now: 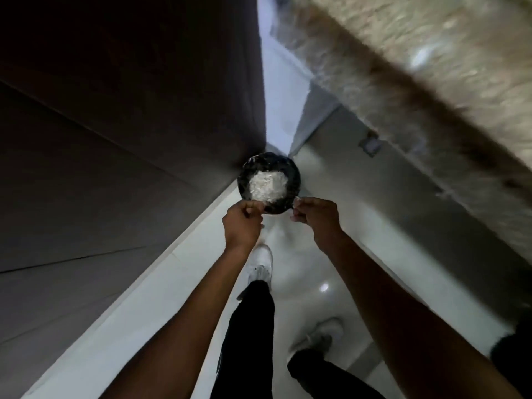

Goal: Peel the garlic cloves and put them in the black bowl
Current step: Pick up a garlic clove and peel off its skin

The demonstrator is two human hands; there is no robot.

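Though both outstretched, hands (243,223) (315,218) gripping black bowl (269,182).

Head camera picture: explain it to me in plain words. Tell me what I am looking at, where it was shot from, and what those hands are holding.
There is no machine here. A person wears a wide-angle camera on the head, looking forward and down, so you see their own two arms reaching out from the bottom edge.

Both hands carry a black bowl in the air: the left hand grips its near rim on one side, the right hand on the other. Inside lies a whitish pile, too blurred to tell peeled cloves from skins.

Below are a pale glossy floor, the person's dark trousers and white shoes. A dark cabinet stands on the left, and a speckled countertop runs on the right, smeared by motion.
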